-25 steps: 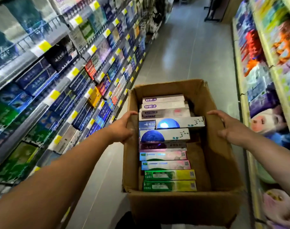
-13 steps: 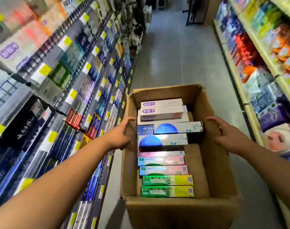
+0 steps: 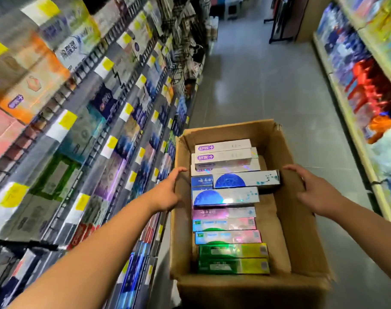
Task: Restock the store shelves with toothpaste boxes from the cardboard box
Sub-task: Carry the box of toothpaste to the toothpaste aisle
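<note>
Inspector: Location of the toothpaste boxes (image 3: 225,197) is to be stated.

Assessor: They are found inside the cardboard box (image 3: 230,132), laid flat in a row from its near end to its far end and crowded against its left wall. Each long axis is set across the cardboard box, from wall to wall. One blue-and-white carton (image 3: 246,180) is shifted towards the right wall.

Inspector: Hands are to be accounted for.

Assessor: The left hand (image 3: 167,192) is clamped on the left wall, with the thumb hooked over the rim; the other fingers are hidden outside it. The right hand (image 3: 312,192) is closed on the right wall's flap in like manner, its fingertips hidden beyond the edge. None of the toothpaste boxes is touched by either hand.

Inspector: Relation governing the next move?

Assessor: The row is judged nearer the left hand, just inside the wall it grips. From the right hand it is parted by a bare strip of the box's bottom. The shelves (image 3: 89,130) stand to the left of the cardboard box. It is judged that one hand must be freed before anything can be lifted out.
</note>
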Motion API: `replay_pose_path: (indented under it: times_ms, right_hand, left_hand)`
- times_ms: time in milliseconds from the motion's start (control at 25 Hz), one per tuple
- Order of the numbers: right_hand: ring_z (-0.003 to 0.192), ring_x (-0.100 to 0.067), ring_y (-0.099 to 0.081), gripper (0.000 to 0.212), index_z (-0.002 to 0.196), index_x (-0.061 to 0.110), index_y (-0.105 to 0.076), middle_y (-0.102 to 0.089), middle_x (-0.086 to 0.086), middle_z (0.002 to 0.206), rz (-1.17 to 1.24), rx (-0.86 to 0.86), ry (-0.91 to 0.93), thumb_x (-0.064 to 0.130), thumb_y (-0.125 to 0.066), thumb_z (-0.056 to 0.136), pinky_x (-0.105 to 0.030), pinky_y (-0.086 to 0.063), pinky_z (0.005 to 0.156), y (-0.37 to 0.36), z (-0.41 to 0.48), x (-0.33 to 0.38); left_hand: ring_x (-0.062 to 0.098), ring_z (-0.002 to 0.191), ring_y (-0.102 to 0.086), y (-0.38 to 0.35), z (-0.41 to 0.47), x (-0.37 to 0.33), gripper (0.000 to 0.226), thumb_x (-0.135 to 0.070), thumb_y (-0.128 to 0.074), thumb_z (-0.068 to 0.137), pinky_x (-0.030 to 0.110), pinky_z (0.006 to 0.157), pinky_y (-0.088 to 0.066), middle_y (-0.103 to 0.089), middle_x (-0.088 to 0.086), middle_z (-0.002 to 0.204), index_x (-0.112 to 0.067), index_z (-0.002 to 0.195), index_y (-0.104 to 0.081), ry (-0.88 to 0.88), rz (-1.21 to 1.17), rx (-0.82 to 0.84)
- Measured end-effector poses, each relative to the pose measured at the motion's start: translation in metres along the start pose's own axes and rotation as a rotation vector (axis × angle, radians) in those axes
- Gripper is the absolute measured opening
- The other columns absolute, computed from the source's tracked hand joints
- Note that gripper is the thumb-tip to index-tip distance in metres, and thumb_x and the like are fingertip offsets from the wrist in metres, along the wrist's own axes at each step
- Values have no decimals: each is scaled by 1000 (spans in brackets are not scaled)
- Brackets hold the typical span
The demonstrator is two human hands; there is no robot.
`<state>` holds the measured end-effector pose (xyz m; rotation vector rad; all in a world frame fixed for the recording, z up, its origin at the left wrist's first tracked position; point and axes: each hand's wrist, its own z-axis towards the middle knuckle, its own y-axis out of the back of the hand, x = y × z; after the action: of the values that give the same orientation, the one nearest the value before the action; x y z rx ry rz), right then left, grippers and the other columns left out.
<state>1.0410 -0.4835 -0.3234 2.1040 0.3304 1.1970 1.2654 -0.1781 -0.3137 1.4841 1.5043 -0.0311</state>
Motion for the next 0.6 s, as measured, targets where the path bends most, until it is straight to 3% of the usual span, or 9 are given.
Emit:
replay_pose_path:
  times_ms: [120, 240, 320, 400, 480, 520, 600]
  right_hand:
    - [71, -11, -63, 66, 134, 39, -40, -64, 0, 110, -20, -2, 4, 3, -59, 82, -20, -44, 51, 20, 67, 18]
    - [74, -16, -66, 64, 133, 43, -39, -66, 0, 108, -28, -16, -11, 10, -64, 84, -28, -53, 56, 28, 131, 28]
    - [74, -16, -65, 62, 133, 41, -40, -67, -2, 109, -21, -15, -26, 12, -65, 84, -27, -51, 58, 32, 172, 38]
    - [72, -15, -65, 58, 129, 42, -41, -67, -1, 109, 1, -36, -42, 15, -66, 85, -24, -49, 59, 33, 217, 49]
    - [67, -9, -64, 54, 122, 47, -40, -67, 2, 103, 30, -33, -68, 16, -64, 86, -16, -46, 53, 32, 258, 58]
    - [64, -6, -62, 53, 121, 48, -38, -66, 4, 101, 38, -40, -75, 15, -62, 87, -13, -43, 50, 33, 278, 63]
    - [62, -4, -59, 55, 123, 47, -36, -63, 5, 100, 37, -43, -106, 11, -59, 89, -12, -41, 46, 33, 311, 66]
  left_hand:
    - [21, 69, -69, 34, 64, -5, 89, 0, -69, 76, 39, 54, -55, -67, 12, 105, -40, 139, -21, -1, 7, -32]
    - [20, 58, -60, 68, 123, -10, 90, 1, -71, 75, 33, 50, -49, -66, 14, 108, -40, 139, -22, 8, 25, -24]
    - [18, 64, -59, 92, 164, -16, 81, 1, -67, 79, 33, 55, -51, -65, 13, 111, -38, 136, -25, -4, 11, 7]
    - [18, 83, -58, 119, 209, -26, 54, -3, -57, 88, 38, 76, -54, -60, 8, 113, -35, 124, -31, -12, 25, 71]
    - [18, 105, -55, 145, 245, -41, 35, -11, -48, 96, 40, 98, -45, -54, 5, 121, -30, 123, -35, -24, 21, 48]
    - [13, 107, -58, 156, 262, -50, 37, -8, -46, 97, 33, 95, -46, -55, 6, 122, -25, 128, -37, -71, 0, 15]
    - [-2, 84, -66, 168, 287, -56, 43, 10, -43, 93, 23, 66, -46, -59, 2, 102, -18, 125, -37, -115, -68, 15]
